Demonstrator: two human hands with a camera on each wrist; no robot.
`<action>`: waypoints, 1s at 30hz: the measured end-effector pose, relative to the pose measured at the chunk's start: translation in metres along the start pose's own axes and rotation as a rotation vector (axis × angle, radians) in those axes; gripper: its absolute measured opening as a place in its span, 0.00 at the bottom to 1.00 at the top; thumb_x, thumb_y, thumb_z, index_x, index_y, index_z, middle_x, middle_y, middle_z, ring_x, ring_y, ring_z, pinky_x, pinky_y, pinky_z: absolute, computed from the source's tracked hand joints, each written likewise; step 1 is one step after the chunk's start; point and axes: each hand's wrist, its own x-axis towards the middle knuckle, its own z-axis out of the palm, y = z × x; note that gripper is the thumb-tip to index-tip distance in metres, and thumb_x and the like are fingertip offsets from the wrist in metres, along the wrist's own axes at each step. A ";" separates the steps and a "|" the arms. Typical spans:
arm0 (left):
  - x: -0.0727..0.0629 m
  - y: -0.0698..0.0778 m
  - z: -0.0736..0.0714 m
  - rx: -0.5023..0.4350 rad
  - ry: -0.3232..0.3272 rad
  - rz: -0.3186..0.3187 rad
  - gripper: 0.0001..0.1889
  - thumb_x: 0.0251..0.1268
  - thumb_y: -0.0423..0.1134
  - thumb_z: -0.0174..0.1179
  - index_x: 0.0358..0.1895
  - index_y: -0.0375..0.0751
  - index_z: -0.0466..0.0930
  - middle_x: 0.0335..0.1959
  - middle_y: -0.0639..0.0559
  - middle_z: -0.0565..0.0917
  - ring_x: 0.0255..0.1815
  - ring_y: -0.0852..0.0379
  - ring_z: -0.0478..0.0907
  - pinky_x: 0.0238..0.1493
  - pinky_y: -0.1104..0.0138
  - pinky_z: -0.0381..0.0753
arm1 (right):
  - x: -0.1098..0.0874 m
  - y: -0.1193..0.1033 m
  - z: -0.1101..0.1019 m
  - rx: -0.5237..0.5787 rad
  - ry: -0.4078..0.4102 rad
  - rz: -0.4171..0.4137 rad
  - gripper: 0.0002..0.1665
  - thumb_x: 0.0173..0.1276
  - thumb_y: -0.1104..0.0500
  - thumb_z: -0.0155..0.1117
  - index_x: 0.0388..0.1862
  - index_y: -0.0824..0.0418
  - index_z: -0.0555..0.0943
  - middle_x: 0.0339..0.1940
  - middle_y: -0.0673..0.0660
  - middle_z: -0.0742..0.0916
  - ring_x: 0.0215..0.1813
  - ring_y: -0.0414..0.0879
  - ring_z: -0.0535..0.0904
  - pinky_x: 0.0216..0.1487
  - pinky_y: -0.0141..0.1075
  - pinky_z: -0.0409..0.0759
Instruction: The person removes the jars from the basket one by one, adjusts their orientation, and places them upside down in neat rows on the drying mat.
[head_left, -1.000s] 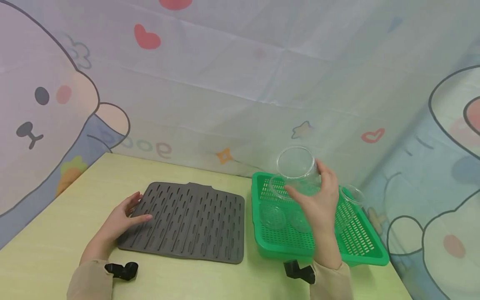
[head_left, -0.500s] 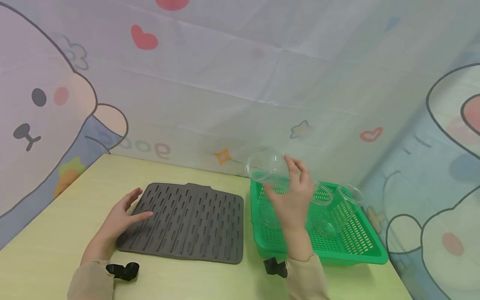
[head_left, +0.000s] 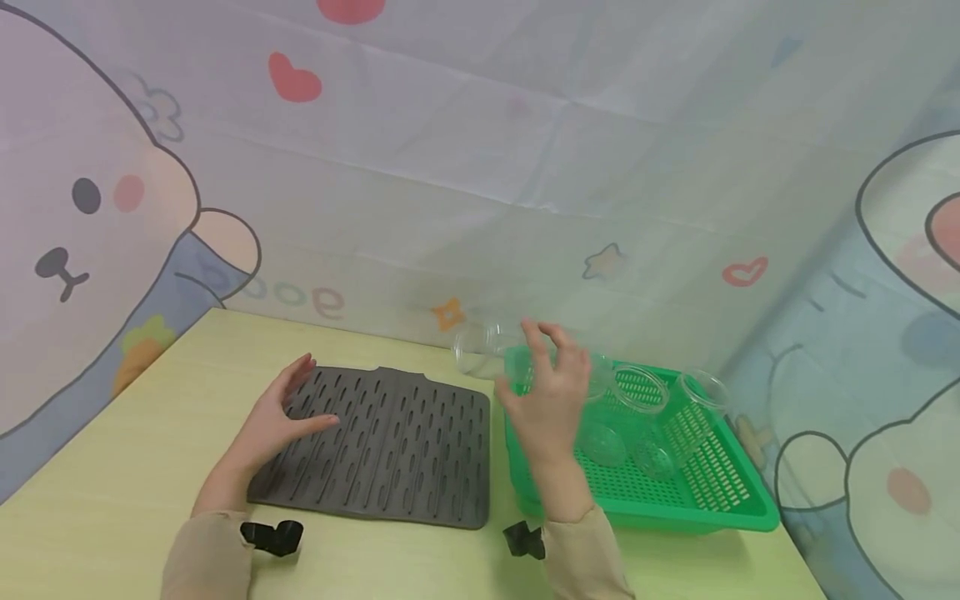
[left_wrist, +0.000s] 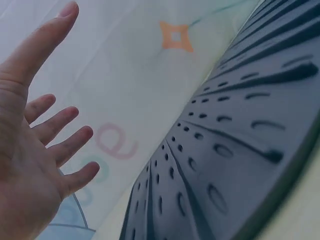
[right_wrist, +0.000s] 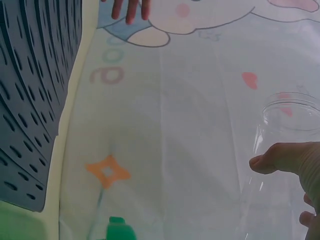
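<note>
My right hand (head_left: 551, 404) grips a clear cup (head_left: 482, 354) around its side, above the left rim of a green basket (head_left: 667, 510). The cup lies tipped, its mouth pointing left. In the right wrist view, the thumb (right_wrist: 282, 159) presses along the wall of this tall transparent cup (right_wrist: 280, 117). Over the left side of a dark grey slotted drying mat (head_left: 390, 450), my left hand (head_left: 273, 421) holds nothing, fingers and thumb spread. The left wrist view shows that hand (left_wrist: 32, 170) beside the mat (left_wrist: 235, 120), palm visible.
More clear cups, among them one cup (head_left: 642, 390) and another cup (head_left: 703, 390), stand in the basket with their rims up. A patterned cloth (head_left: 450, 167) hangs behind the pale yellow table (head_left: 360, 558). The basket lies right of the mat.
My right hand has carried the cup left and lower from over the basket, tipping its mouth leftward. My left hand has shifted a little right over the mat.
</note>
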 end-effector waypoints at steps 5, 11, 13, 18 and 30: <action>0.002 0.010 0.004 -0.043 0.020 0.034 0.56 0.54 0.41 0.73 0.80 0.48 0.40 0.80 0.41 0.51 0.78 0.37 0.48 0.74 0.36 0.49 | -0.003 -0.009 0.007 -0.006 0.008 -0.055 0.45 0.38 0.66 0.79 0.61 0.57 0.75 0.56 0.61 0.77 0.59 0.57 0.75 0.60 0.72 0.68; 0.003 0.032 0.012 -0.061 0.013 0.104 0.56 0.52 0.36 0.74 0.80 0.47 0.42 0.79 0.41 0.52 0.78 0.37 0.50 0.74 0.35 0.49 | -0.006 -0.018 0.015 -0.025 -0.005 -0.096 0.45 0.39 0.65 0.80 0.61 0.56 0.75 0.57 0.60 0.77 0.62 0.57 0.73 0.60 0.71 0.69; 0.004 0.039 0.016 -0.067 0.005 0.125 0.56 0.52 0.35 0.74 0.80 0.47 0.43 0.79 0.42 0.53 0.78 0.37 0.50 0.74 0.35 0.51 | -0.008 -0.021 0.018 -0.031 -0.016 -0.102 0.44 0.40 0.64 0.80 0.61 0.56 0.76 0.57 0.60 0.77 0.63 0.57 0.73 0.61 0.70 0.69; 0.007 0.053 0.024 -0.102 -0.012 0.182 0.56 0.49 0.32 0.75 0.79 0.47 0.46 0.78 0.42 0.55 0.77 0.38 0.52 0.71 0.36 0.57 | -0.011 -0.030 0.024 -0.056 -0.040 -0.123 0.45 0.40 0.64 0.81 0.62 0.54 0.76 0.58 0.59 0.77 0.64 0.56 0.72 0.64 0.67 0.69; 0.006 0.068 0.034 -0.226 -0.116 0.279 0.59 0.47 0.30 0.76 0.80 0.48 0.44 0.78 0.38 0.52 0.76 0.35 0.54 0.69 0.37 0.65 | -0.026 -0.044 0.041 -0.133 -0.074 -0.221 0.48 0.35 0.63 0.83 0.62 0.50 0.77 0.57 0.56 0.78 0.64 0.55 0.73 0.61 0.65 0.73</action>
